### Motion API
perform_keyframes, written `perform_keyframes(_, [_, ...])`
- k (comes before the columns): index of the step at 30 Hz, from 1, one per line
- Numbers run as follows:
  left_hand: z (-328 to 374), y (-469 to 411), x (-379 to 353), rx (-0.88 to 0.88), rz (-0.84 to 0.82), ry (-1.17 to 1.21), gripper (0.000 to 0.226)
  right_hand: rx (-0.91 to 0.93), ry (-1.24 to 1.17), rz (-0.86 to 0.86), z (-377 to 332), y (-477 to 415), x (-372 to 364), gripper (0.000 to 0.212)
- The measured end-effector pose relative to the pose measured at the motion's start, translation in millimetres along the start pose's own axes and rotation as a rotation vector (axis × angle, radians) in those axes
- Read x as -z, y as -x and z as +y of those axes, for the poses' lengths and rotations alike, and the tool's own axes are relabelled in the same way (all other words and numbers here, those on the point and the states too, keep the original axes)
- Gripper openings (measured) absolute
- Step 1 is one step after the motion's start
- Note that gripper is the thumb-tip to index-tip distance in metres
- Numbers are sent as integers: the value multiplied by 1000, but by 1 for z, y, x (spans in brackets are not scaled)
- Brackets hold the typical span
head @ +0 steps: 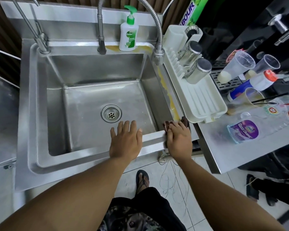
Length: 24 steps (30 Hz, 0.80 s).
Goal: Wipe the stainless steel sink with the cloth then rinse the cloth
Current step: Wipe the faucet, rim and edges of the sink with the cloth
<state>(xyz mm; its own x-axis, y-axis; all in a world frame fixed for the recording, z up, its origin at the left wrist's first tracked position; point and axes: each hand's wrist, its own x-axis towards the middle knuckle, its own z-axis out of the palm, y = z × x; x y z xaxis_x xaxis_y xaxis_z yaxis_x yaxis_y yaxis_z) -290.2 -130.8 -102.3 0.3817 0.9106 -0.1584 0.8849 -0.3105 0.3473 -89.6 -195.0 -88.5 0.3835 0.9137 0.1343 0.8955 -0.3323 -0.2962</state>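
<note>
The dark cloth (185,122) lies on the near right corner of the sink (150,136) rim, pressed under the right hand (178,139), fingers flat and spread. Just left, the left hand (125,140) rests flat on the near rim, fingers straight. A soap bottle (128,37) stands on the far ledge.

One steel sink (26,114), one drain (111,113). One soap pump bottle (128,37), far edge. Right of the sink: one white dish rack (202,100), two upturned tumblers (200,69) in it. Right worktop (212,147): three clear plastic cups (237,67), one glass cleaner bottle (244,132). One cloth (184,120). Two hands, near rim: left hand (125,140), right hand (178,139).
</note>
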Motion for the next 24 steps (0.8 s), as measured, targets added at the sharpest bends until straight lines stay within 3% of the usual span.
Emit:
perform_keyframes(2, [0, 0, 0, 7, 4, 9, 63, -53, -18, 60, -37, 13, -15, 33])
perform_keyframes(5, [0, -1, 1, 17, 8, 6, 67, 288, -105, -94, -81, 45, -28, 36])
perform_keyframes(8, [0, 0, 2, 7, 17, 12, 66, 486, -88, -198, -41, 34, -18, 39])
perform_keyframes(10, [0, 0, 1, 6, 15, 20, 65, 350, -23, -166, 1, 22, -7, 40])
perform_keyframes(13, [0, 1, 2, 7, 22, 16, 65, -32, 34, 7, 41, 14, 5, 42])
perform_keyframes(16, [1, -1, 2, 19, 16, 19, 65, -262, 1, 151, -3, 17, -15, 36])
perform_keyframes(18, [2, -1, 1, 22, 17, 14, 64, -70, -70, 116, -50, 32, -22, 32])
perform_keyframes(21, [1, -2, 0, 29, 5, 3, 63, 448, -153, -131, -61, 50, -19, 33])
perform_keyframes(23, [1, -1, 0, 17, 15, 1, 62, 547, -142, -214, -31, 35, -9, 31])
perform_keyframes(24, [1, -2, 1, 16, 16, 6, 62, 497, -121, -203, -12, 25, -5, 31])
